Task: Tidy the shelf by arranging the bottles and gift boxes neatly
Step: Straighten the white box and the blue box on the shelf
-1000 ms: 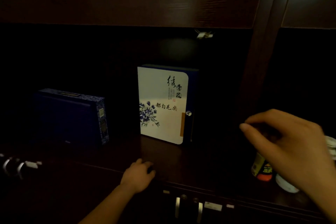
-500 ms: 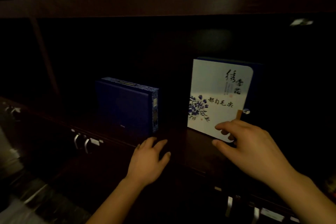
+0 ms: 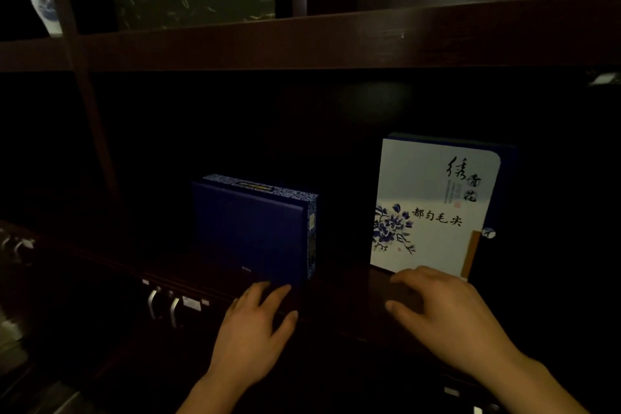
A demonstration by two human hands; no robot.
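Now that both hands have moved in, the left hand (image 3: 255, 323), fingers spread, nears the dark blue cardboard gift box (image 3: 252, 228) on the shelf, while the right hand (image 3: 443, 306), fingers loosely spread, reaches the white flowered gift box (image 3: 433, 202), so straightening can start.

Very dim scene; most of the dark wooden shelf (image 3: 336, 40) sinks into near-black shadow. The white floral gift box (image 3: 426, 208) on the right is brightest. Soft, grainy detail; wide-angle bending tilts the left upright.
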